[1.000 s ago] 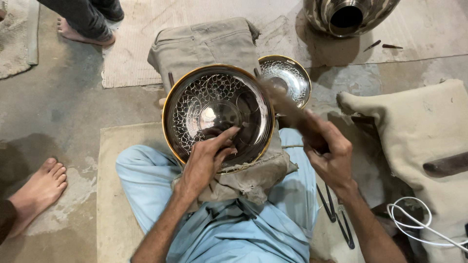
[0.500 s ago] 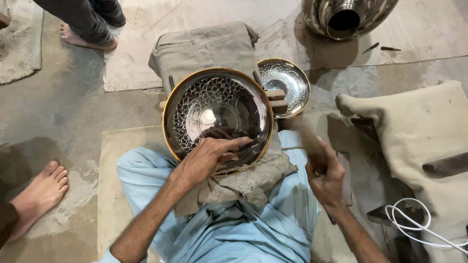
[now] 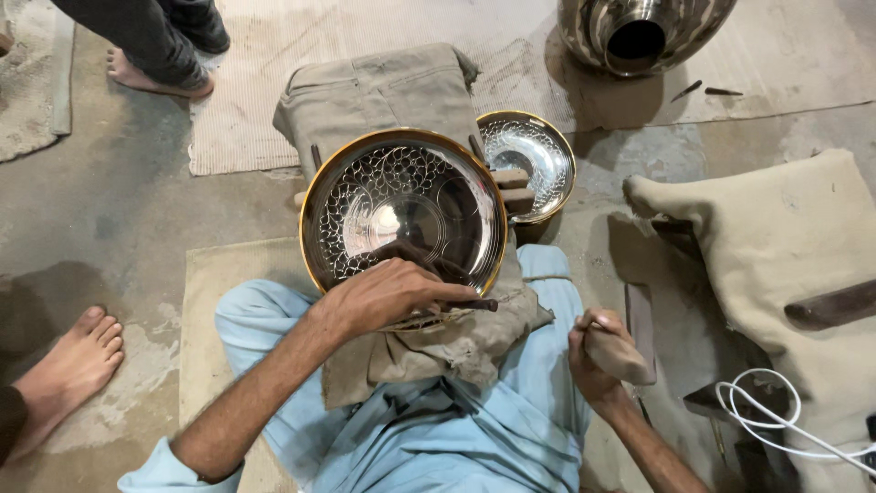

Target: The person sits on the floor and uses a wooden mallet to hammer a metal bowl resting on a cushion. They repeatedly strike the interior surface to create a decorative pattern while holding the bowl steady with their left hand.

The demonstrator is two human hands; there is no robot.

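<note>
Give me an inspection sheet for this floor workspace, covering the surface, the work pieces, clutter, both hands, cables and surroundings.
Surface: concrete floor with woven mats; a cloth pad on the person's lap.
Job's things: large patterned metal bowl with a gold rim on the pad; thin dark punch at its near rim.
Clutter: smaller patterned bowl, two small tools on the far mat, padded cushion.
Hands: left hand pinches the punch on the bowl; right hand grips a hammer handle, raised off the bowl.
Cables: white cable, coiled loosely at lower right.
Surroundings: metal vase; other people's bare feet nearby.
</note>
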